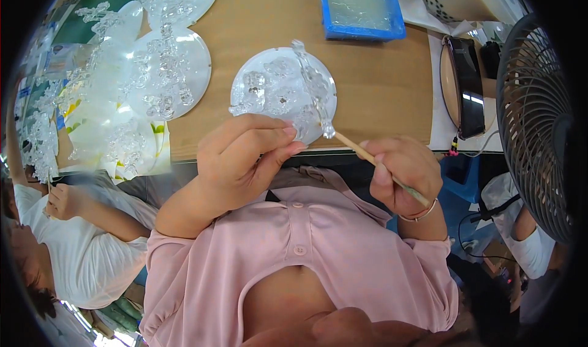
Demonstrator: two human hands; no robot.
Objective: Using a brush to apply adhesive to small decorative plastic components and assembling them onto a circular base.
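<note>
Assembly of a clear disc ornament [278, 90], held at the near edge of the wooden surface [380, 84] by the pinching left hand [245, 157]. A thin wooden stick [361, 152] is gripped by the right hand [404, 169]; its tip is best kept steady against the clear strip [312, 84].
</note>
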